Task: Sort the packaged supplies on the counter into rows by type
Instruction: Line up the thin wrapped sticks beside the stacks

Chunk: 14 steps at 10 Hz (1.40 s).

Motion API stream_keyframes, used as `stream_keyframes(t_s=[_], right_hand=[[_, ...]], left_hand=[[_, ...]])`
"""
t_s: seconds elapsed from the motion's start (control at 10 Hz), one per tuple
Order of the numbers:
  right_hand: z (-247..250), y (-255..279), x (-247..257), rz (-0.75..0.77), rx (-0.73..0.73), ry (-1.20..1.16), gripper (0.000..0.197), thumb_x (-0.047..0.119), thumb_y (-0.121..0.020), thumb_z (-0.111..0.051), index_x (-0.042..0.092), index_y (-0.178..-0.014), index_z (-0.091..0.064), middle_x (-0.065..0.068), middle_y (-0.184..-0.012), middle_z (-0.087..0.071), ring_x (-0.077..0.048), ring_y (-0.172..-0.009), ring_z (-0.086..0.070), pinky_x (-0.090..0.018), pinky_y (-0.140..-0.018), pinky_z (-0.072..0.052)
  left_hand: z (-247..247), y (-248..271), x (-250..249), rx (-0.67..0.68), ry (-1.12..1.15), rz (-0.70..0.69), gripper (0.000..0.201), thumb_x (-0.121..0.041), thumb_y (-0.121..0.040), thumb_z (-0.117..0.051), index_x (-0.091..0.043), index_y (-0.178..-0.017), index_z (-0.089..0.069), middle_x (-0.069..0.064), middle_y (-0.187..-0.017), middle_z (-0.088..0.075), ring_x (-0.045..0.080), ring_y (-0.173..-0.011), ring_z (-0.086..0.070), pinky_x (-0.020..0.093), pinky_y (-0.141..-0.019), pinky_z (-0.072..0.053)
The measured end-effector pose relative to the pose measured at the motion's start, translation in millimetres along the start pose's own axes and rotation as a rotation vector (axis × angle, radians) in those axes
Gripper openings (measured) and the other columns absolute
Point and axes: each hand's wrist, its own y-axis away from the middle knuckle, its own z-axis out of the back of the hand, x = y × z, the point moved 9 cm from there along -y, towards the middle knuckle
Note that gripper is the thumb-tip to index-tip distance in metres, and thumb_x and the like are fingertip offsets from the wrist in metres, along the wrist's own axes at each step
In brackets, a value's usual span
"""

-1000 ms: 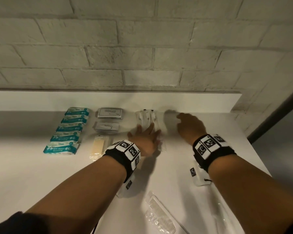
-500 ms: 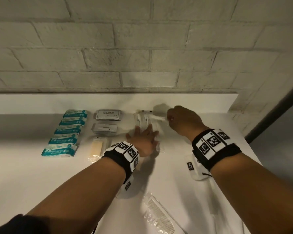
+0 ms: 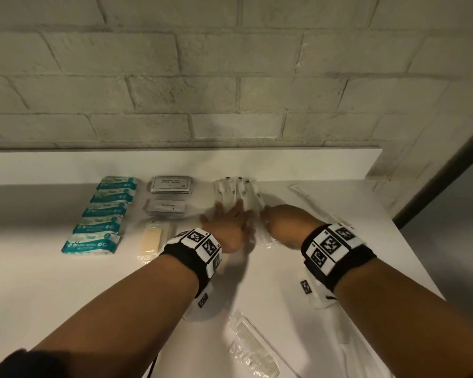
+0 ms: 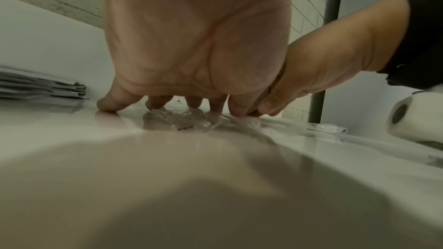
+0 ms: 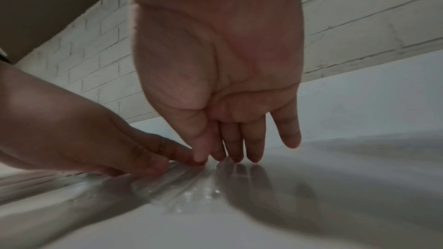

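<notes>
Fingers: left hand spread flat on the clear packets; right hand fingers straight, together, pressing their right edge.
Change: right hand, raised 0.5 s ago, now down; pile likely squared.
Around: 5 teal wipe packs, sachets.
Obstacle: wrapped comb unsorted near.

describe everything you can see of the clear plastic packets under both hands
The clear plastic packets are thin, crinkly, see-through sleeves with slim white items and small dark tips at their far ends. They lie flat, side by side, on the white counter near the back ledge, right of the grey sachets. The left hand presses them with spread fingers; the right hand touches their right edge.
</notes>
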Motion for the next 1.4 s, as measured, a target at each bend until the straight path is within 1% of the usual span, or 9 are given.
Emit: stream_keyframes(t_s=[0.3,0.4,0.5,0.6,0.9,1.0,1.1,1.2,1.4], right_hand=[[12.2,-10.7,-7.1,-0.083,-0.142,-0.214,0.038,0.015,-0.096,-0.041,0.012,-0.133,-0.051,-0.012,-0.130,-0.058,-0.030,-0.114,-0.057,-0.039,-0.097,-0.046],[36.2,1.0,-65.0,-0.375,-0.320,-0.138,0.039,0.019,-0.093,-0.041,0.017,-0.131,-0.051,-0.010,-0.129,-0.053,-0.031,-0.118,-0.052,-0.040,-0.096,-0.043],[22.4,11.2,-108.7,-0.553,-0.190,-0.187,0.037,0.017,-0.094,-0.040,0.009,-0.129,-0.050,-0.014,-0.128,-0.048,-0.034,-0.118,-0.052,-0.042,-0.095,-0.043],[9.9,13.2,-114.9,-0.475,-0.063,-0.107,0.037,0.013,-0.094,-0.041,0.009,-0.129,-0.049,-0.017,-0.126,-0.046,-0.038,-0.115,-0.053,-0.043,-0.094,-0.045],[22.4,6.6,-79.1,-0.115,-0.233,-0.326,0.038,0.000,-0.091,-0.043,0.018,-0.114,-0.067,-0.002,-0.132,-0.057,-0.023,-0.121,-0.052,-0.029,-0.102,-0.038],[27.0,6.4,-84.9,-0.225,-0.288,-0.336,0.039,0.014,-0.096,-0.040,0.027,-0.129,-0.056,-0.007,-0.135,-0.050,-0.027,-0.122,-0.051,-0.034,-0.100,-0.040],[10.6,0.8,-68.8,-0.213,-0.090,-0.218,0.044,0.040,-0.100,-0.035,0.033,-0.143,-0.041,-0.013,-0.140,-0.040,-0.033,-0.127,-0.045,-0.041,-0.104,-0.039],[3.6,1.1,-68.5,-0.297,-0.076,-0.170,0.058,0.054,-0.090,-0.048,0.018,-0.136,-0.045,-0.016,-0.128,-0.046,-0.036,-0.116,-0.050,-0.043,-0.095,-0.044],[-5.1,7.9,-94.3,-0.549,-0.026,-0.442,0.066,0.019,-0.076,-0.077,0.000,-0.129,-0.042,-0.016,-0.120,-0.059,-0.032,-0.111,-0.060,-0.036,-0.088,-0.050]], left_hand=[[-0.9,-7.4,3.2,-0.049,0.074,0.082,0.064,-0.055,-0.096,-0.028,-0.039,-0.152,0.000,-0.005,-0.161,0.015,0.034,-0.147,0.015,0.071,-0.109,0.002],[-0.4,-7.7,-11.9,-0.034,-0.039,-0.063,0.072,-0.064,-0.093,-0.024,-0.038,-0.151,0.009,-0.006,-0.159,0.021,0.036,-0.145,0.021,0.069,-0.110,0.005],[-7.3,-8.3,-21.8,0.018,-0.107,-0.130,0.073,-0.061,-0.094,-0.028,-0.032,-0.153,0.004,-0.004,-0.161,0.013,0.036,-0.146,0.015,0.063,-0.113,0.003],[-10.5,-11.8,-21.9,0.026,-0.094,-0.119,0.072,-0.063,-0.093,-0.028,-0.033,-0.153,-0.001,-0.005,-0.162,0.008,0.035,-0.147,0.013,0.060,-0.114,0.001],[-7.5,-11.2,-22.3,0.042,-0.081,-0.125,0.072,-0.061,-0.093,-0.032,-0.031,-0.153,-0.003,-0.007,-0.162,0.007,0.034,-0.147,0.013,0.061,-0.113,-0.001],[-8.8,-12.0,-21.9,0.051,-0.078,-0.126,0.072,-0.061,-0.093,-0.031,-0.031,-0.153,-0.002,-0.006,-0.162,0.008,0.034,-0.147,0.014,0.061,-0.113,0.000],[-8.7,-12.3,-21.5,0.036,-0.092,-0.122,0.072,-0.060,-0.094,-0.031,-0.031,-0.153,-0.002,-0.006,-0.162,0.008,0.033,-0.147,0.013,0.060,-0.113,-0.001],[-9.1,-12.3,-20.0,0.033,-0.083,-0.106,0.070,-0.060,-0.094,-0.030,-0.033,-0.153,-0.002,-0.008,-0.162,0.008,0.032,-0.148,0.013,0.060,-0.114,0.000],[-8.9,-12.0,-20.5,0.029,-0.069,-0.103,0.070,-0.061,-0.094,-0.030,-0.034,-0.152,-0.004,-0.009,-0.162,0.007,0.032,-0.148,0.013,0.061,-0.113,0.000]])
